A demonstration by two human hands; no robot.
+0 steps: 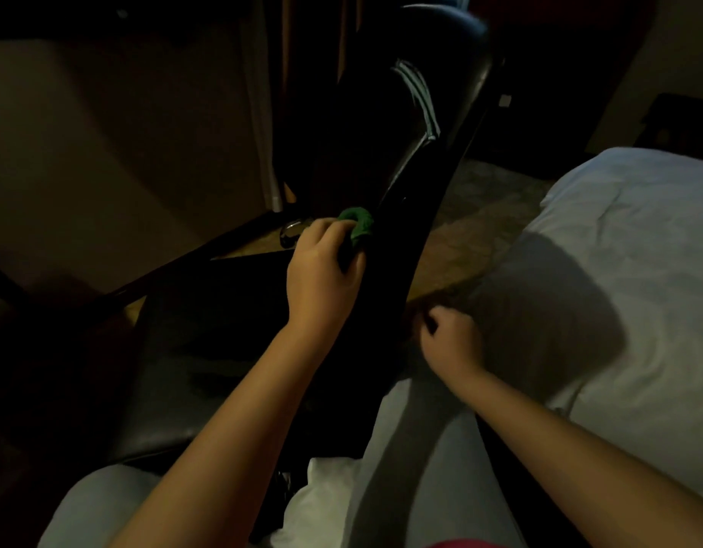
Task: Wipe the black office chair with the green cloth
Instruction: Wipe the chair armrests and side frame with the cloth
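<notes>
chair [401,251]: black, its long bar runs from my lap up and away rightward | cloth [357,227]: green, bunched, pressed on the bar's left edge | left hand [322,274]: fingers gripping cloth, nearer | right hand [450,338]: fingers curled just right of bar, holding anything I cannot tell | next, I judge: stroke along bar

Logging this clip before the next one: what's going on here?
A person is wiping a black office chair. Their left hand grips a bunched green cloth and presses it against the chair's dark edge. The right hand is curled beside the chair, apparently holding nothing. A white bed lies to the right.
</notes>
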